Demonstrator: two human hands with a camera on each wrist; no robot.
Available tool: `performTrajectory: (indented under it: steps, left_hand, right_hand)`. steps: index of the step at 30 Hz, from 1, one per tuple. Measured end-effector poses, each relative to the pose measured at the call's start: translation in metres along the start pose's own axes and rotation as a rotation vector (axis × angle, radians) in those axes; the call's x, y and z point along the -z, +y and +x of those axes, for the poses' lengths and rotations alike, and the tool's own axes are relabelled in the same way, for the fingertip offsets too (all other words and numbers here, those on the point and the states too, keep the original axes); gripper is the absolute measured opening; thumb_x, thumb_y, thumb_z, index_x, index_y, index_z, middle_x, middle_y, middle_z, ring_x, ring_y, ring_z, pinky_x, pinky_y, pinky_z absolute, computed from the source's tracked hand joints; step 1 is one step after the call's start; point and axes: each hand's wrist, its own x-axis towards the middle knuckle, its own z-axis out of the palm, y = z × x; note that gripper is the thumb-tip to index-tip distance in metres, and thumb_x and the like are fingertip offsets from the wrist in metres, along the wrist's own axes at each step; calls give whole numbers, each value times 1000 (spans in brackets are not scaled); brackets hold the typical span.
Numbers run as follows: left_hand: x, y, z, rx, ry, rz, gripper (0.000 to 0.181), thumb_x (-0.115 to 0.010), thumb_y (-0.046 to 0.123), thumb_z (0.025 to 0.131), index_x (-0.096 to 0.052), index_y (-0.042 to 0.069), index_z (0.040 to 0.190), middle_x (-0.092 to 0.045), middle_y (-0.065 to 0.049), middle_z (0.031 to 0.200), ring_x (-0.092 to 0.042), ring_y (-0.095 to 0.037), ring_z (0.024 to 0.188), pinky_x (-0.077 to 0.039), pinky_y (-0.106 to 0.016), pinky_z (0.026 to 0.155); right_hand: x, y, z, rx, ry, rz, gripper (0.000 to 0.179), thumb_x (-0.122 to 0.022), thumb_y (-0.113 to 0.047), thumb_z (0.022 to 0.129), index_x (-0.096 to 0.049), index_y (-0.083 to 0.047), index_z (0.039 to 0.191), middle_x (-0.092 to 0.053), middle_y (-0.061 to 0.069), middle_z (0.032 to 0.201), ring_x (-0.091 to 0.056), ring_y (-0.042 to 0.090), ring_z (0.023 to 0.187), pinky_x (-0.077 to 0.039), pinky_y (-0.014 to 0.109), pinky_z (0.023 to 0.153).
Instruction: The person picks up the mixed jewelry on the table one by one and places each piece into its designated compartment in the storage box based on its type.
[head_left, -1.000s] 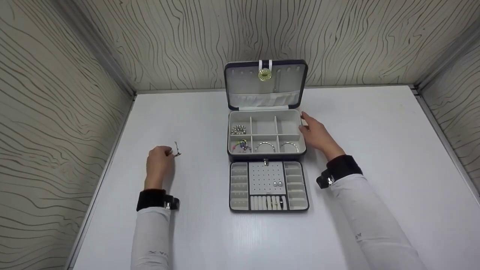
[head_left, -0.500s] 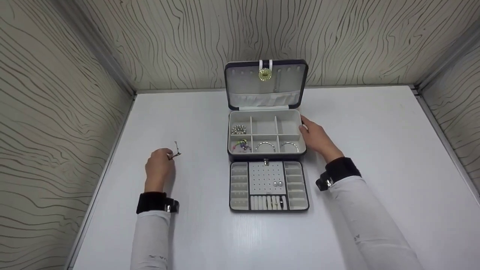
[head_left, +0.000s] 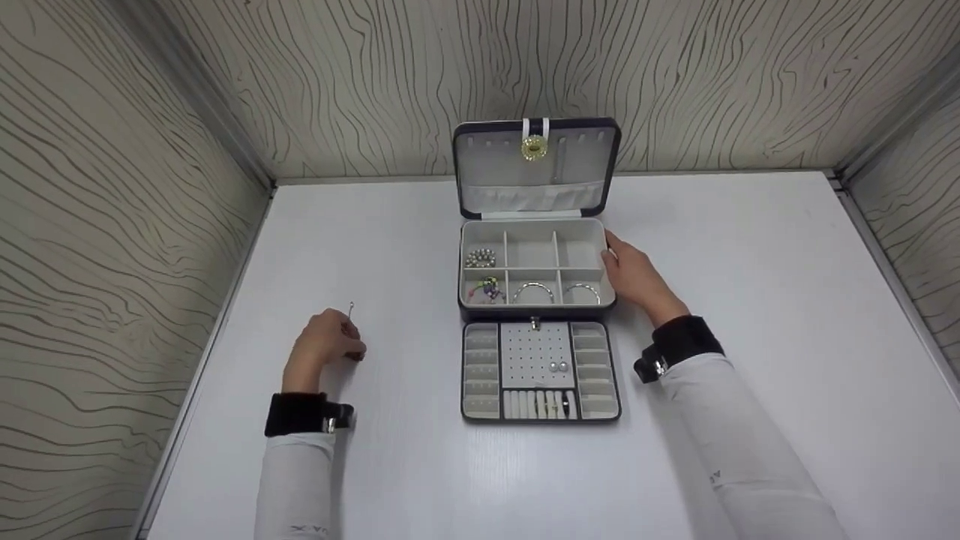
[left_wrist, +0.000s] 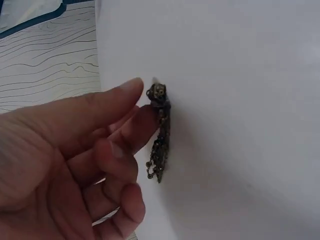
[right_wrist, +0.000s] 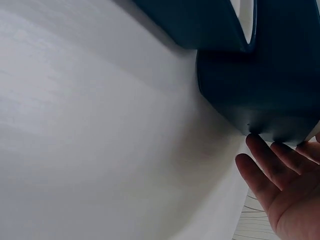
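The left hand [head_left: 324, 341] has its grip pinching a dark ornament [left_wrist: 160, 145], best held lightly, while the right hand [head_left: 636, 279], fingers loosely spread, touches the jewellery box's [head_left: 529, 246] right side.

Looks like a small recording booth we're in here, closer to a lab than a home! Wood-grain panels rise on three sides, the back panel [head_left: 375, 90], left panel [head_left: 97, 225] and right panel [head_left: 926, 232], with grey metal strips [head_left: 201, 90] running up the corners. They box in one broad white surface [head_left: 420, 457]. And there, black wrist straps [head_left: 295, 415] carrying compact camera units [head_left: 340, 417]: filming gear! The open jewellery box [head_left: 495, 313] might suit a bedroom, but the walls around it say booth.
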Motion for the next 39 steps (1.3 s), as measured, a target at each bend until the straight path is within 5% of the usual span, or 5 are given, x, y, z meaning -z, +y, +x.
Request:
performTrajectory:
  steps: [6,15,28,39]
  left_hand:
    - [2,2,6,84,164,22,17,-65,13,87,-70,-3,88,-68,-11,73,-62,-25,62,-48,-36,54]
    - [-7,5,19,140,127,-17,21,-60,11,92,-65,-9,97,-67,-22,90,-64,-31,69,-52,-38,54]
    - [4,3,25,23,166,-569,27,-51,14,102,-58,-8,116,-65,-18,105,-62,-27,98,-51,-36,84]
    - [6,15,22,-81,169,-713,21,-50,12,103,-53,-6,113,-65,-19,96,-67,-20,82,-55,-35,82]
  right_hand:
    - [0,-1,0,3,6,-5,51,-34,-13,106,-23,4,152,-33,30,149,-30,43,139,-23,52,114]
    - [-3,-4,0,-15,1,5,51,-34,-13,105,-24,6,152,-33,31,149,-31,44,138,-25,53,113]
    - [1,-4,-1,-17,-10,2,51,-33,-14,107,-21,3,153,-32,30,150,-30,43,139,-24,53,113]
    - [0,-3,-2,-22,-14,10,51,-33,-14,107,-20,3,153,-31,29,151,-28,42,140,-23,52,114]
